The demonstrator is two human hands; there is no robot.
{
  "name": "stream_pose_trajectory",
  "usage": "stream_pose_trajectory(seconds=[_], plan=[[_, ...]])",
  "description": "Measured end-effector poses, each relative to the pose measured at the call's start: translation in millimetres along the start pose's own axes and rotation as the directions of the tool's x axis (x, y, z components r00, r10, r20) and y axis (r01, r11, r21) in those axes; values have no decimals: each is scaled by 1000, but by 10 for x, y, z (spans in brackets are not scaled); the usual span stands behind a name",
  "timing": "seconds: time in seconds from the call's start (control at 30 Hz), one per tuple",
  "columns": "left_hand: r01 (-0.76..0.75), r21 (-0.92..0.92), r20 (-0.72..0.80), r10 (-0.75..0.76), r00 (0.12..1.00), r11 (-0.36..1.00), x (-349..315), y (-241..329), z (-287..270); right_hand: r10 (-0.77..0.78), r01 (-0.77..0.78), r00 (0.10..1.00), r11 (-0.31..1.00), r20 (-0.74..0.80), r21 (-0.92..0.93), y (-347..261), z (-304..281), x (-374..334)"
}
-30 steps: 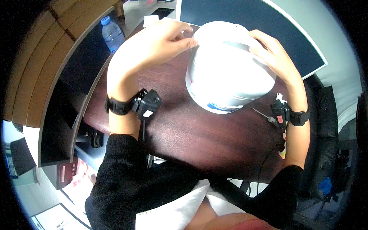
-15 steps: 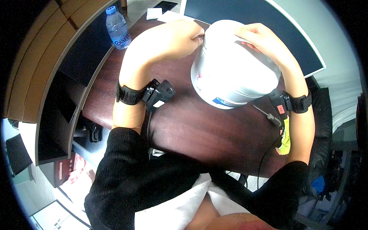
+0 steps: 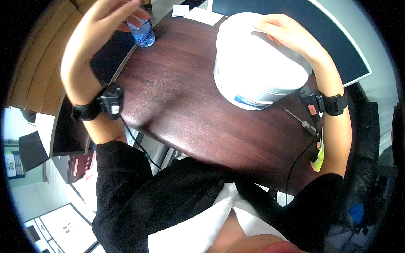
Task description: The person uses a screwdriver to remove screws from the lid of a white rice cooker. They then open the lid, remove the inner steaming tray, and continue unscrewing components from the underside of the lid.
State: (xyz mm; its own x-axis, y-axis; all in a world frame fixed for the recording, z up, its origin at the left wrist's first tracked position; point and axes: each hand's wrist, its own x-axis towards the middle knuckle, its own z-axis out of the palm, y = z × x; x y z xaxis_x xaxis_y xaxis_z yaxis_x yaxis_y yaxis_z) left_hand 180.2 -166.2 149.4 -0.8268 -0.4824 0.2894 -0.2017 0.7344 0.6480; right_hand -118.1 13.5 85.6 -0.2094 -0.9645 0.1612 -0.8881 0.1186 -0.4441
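A large white plastic bucket (image 3: 253, 59) with a blue label patch stands at the far right of the desk; glare washes out part of its surface. My right hand (image 3: 280, 30) grips the bucket's far end, its bent fingers pressed against the white plastic. At the upper left my left hand (image 3: 122, 17) is raised, away from the bucket. Its fingers are loosely bent and apart, slightly blurred, with nothing visible in them. Behind those fingers is a clear water bottle (image 3: 144, 37), its upper part hidden; I cannot tell whether they touch it.
On the dark wooden desk (image 3: 185, 109) a screwdriver (image 3: 307, 125) lies near my right forearm, beside a yellow-green packet (image 3: 319, 158). White papers (image 3: 203, 16) and a dark monitor (image 3: 291, 21) are behind. Black camera bands with cables circle both forearms; stacked cardboard (image 3: 40, 76) is at the left.
My left hand has left the bucket's rim and swung far left to the bottle, its fingers loosening. My right hand stays on the bucket. The view has shifted slightly.
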Motion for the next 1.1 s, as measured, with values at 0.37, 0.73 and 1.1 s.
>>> stream_pose_trajectory(seconds=[0.37, 0.73, 1.1], plan=[[-57, 276, -27, 67, 997, 959, -361, 260, -694, 4, -4, 1000, 1000, -29, 13, 51, 30, -17], [-178, -119, 204, 199, 958, 977, 312, -172, 230, 57, -57, 998, 998, 3, 9, -24, 32, 110], [-268, -329, 21, 290, 957, 905, 855, -504, 1477, 266, -289, 953, 942, 145, 173, -272, -56, 145]])
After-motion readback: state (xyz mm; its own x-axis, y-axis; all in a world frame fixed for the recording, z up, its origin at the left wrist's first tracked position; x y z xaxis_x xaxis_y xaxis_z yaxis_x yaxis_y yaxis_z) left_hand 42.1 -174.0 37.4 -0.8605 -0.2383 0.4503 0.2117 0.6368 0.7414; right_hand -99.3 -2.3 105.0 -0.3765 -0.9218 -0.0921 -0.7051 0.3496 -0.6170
